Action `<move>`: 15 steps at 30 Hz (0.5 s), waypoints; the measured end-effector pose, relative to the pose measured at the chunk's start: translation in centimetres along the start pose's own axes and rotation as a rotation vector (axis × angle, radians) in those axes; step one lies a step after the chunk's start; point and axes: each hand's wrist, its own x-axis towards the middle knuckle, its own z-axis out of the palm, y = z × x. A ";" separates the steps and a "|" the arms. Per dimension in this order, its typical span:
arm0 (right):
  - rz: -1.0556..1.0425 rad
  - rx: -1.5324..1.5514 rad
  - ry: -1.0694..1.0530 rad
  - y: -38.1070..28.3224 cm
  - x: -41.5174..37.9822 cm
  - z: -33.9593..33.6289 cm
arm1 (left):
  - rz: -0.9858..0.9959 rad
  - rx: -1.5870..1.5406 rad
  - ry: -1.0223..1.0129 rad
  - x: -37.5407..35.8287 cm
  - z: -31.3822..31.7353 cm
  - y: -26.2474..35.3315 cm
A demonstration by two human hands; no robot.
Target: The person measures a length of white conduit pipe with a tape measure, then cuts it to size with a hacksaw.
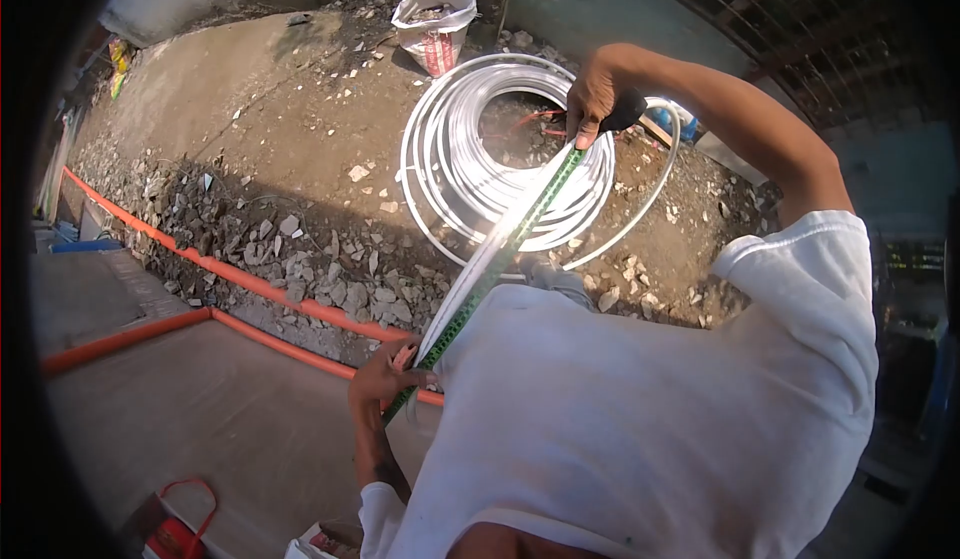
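A green measuring tape with dark markings is stretched diagonally between my two hands. Alongside it runs a length of white pipe. My right hand, at the upper end, is closed with thumb and fingers pinching the tape and pipe; a dark rounded object shows beside the fingers. Lower down, near my shirt, my left hand is closed around the tape and the pipe's lower end. Behind the tape lies a large coil of white pipe on the ground, partly covered by my right hand and the tape.
Broken stones are spread over the dirt. Orange pipes run along the concrete floor at left. Beyond the coil stands a white sack of rubble. A red bag sits at the bottom left.
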 end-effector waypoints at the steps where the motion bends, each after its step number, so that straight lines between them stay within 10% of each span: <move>1: 0.041 0.005 0.006 -0.3 -0.4 0.3 | -0.008 0.005 -0.015 0.3 -0.4 -0.4; 15: -0.162 -0.355 0.402 -3.4 -1.7 6.9 | 0.032 0.083 -0.188 3.6 -1.7 2.1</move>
